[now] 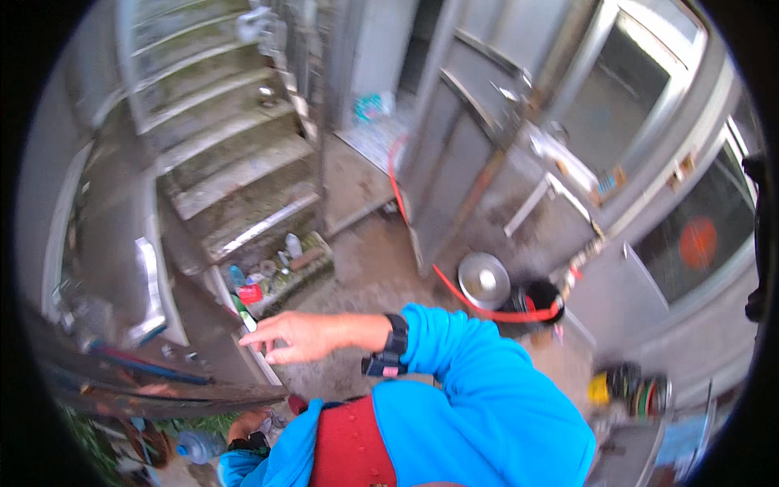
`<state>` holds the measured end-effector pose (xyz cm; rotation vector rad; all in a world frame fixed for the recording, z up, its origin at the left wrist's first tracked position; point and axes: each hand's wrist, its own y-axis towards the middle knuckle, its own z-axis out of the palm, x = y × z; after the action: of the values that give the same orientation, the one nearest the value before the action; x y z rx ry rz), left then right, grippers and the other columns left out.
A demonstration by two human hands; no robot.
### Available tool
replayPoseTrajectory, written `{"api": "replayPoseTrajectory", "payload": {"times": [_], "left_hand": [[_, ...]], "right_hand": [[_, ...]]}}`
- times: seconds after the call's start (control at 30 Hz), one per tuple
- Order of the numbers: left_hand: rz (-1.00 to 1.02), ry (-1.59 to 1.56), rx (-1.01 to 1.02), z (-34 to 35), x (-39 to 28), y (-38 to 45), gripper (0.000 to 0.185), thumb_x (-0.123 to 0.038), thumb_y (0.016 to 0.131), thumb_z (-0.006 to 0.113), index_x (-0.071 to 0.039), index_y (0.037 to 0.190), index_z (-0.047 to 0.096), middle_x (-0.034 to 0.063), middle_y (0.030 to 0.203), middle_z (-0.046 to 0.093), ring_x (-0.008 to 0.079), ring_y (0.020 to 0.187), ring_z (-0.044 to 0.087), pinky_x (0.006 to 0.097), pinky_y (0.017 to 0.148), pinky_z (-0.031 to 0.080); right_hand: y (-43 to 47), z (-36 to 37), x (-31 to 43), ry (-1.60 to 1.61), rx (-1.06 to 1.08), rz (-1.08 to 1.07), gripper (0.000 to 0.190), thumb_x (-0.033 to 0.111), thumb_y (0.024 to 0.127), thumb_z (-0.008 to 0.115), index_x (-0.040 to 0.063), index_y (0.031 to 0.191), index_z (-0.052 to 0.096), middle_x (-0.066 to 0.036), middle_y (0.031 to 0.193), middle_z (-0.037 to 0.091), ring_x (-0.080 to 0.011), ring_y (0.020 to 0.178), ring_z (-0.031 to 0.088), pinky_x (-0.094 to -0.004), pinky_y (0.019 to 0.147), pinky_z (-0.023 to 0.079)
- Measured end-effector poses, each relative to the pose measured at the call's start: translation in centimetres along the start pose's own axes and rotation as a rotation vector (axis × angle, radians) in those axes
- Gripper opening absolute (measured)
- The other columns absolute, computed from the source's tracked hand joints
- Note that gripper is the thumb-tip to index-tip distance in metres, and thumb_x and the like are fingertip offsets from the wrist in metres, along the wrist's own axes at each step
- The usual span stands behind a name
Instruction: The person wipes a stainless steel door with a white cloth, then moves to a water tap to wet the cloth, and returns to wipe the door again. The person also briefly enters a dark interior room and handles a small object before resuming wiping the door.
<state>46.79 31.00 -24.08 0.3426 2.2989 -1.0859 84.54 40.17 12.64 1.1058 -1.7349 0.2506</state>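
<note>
My right hand [295, 338] reaches across to the left in front of my body, a black strap with a small device on its wrist. Its fingers are apart, with nothing visible in them. Just beyond the fingertips is a narrow pale edge [268, 371] beside the passage floor. Low at the left, my left hand [246, 423] is partly hidden by its blue sleeve. A whitish crumpled thing [277, 421] shows beside it, and blur hides whether the hand grips it. A large translucent blue plastic bottle [199, 447] stands near that hand.
Concrete stairs [243, 152] rise ahead. Bottles and a red item [249, 294] lie on the lowest ledge. A red hose [450, 283] runs past a metal basin [484, 281] into a black bucket [551, 292]. A metal door [447, 128] stands ajar.
</note>
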Motion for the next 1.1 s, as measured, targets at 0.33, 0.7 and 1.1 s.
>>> {"api": "replayPoseTrajectory", "payload": {"times": [0.33, 0.7, 1.1], "left_hand": [[-0.077, -0.073, 0.202, 1.9, -11.6, -3.4, 0.038, -0.032, 0.096, 0.054, -0.006, 0.122, 0.064, 0.0126, 0.119, 0.066, 0.0222, 0.110, 0.059, 0.0362, 0.098, 0.044], [-0.150, -0.380, 0.328, -0.5, -26.3, 9.1, 0.034, -0.012, 0.099, 0.048, -0.004, 0.130, 0.059, 0.0053, 0.117, 0.066, 0.0179, 0.108, 0.059, 0.0306, 0.096, 0.045], [0.050, -0.003, 0.250, -6.5, -33.4, 26.2, 0.043, -0.029, 0.097, 0.052, -0.012, 0.136, 0.056, 0.0108, 0.114, 0.066, 0.0191, 0.107, 0.058, 0.0312, 0.094, 0.045]], "right_hand": [[-31.7, -6.0, -7.1, 0.139, -0.572, 0.719, 0.039, 0.027, 0.095, 0.058, 0.004, 0.126, 0.060, -0.008, 0.098, 0.069, -0.0162, 0.085, 0.066, -0.0330, 0.079, 0.053], [-50.1, 1.4, -10.5, 0.418, -0.990, 1.089, 0.031, 0.021, 0.093, 0.059, 0.001, 0.115, 0.066, -0.006, 0.092, 0.070, -0.0137, 0.073, 0.065, -0.0303, 0.069, 0.054], [-57.7, -1.9, -10.7, 0.530, -1.285, 1.303, 0.024, 0.019, 0.095, 0.055, 0.000, 0.108, 0.065, -0.007, 0.092, 0.069, -0.0164, 0.075, 0.067, -0.0310, 0.071, 0.055]]}}
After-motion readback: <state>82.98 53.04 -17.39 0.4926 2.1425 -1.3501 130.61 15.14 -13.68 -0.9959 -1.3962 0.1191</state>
